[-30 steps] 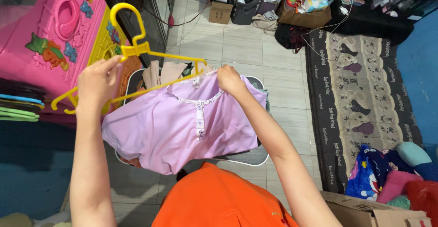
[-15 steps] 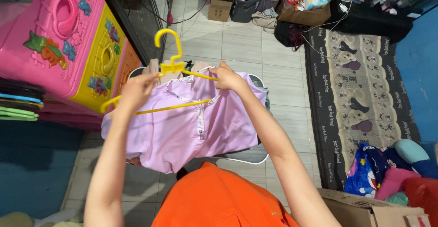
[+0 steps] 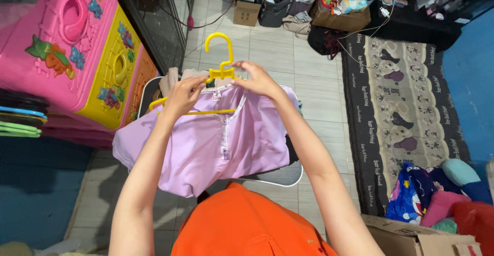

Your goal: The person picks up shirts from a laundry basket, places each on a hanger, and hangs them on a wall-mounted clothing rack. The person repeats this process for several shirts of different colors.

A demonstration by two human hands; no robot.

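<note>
A lilac child's shirt [image 3: 211,142] with a white buttoned placket hangs in front of me. A yellow plastic hanger [image 3: 218,63] sits in its neck opening, hook pointing up. My left hand [image 3: 182,95] grips the hanger's left arm together with the shirt's shoulder. My right hand [image 3: 257,80] pinches the collar and the hanger just right of the hook. Beneath the shirt, partly hidden, a white-rimmed laundry basket [image 3: 280,176] holds more clothes [image 3: 177,80].
A pink and yellow plastic drawer cabinet [image 3: 77,45] stands at the left. A patterned dark rug [image 3: 406,117] covers the floor at the right, with soft toys [image 3: 437,194] and a cardboard box [image 3: 411,235]. Bags and boxes [image 3: 288,3] crowd the far wall.
The hanger has moved right and into the shirt's neck. My left hand followed it from the far left to the shirt's shoulder. My right hand stayed at the collar.
</note>
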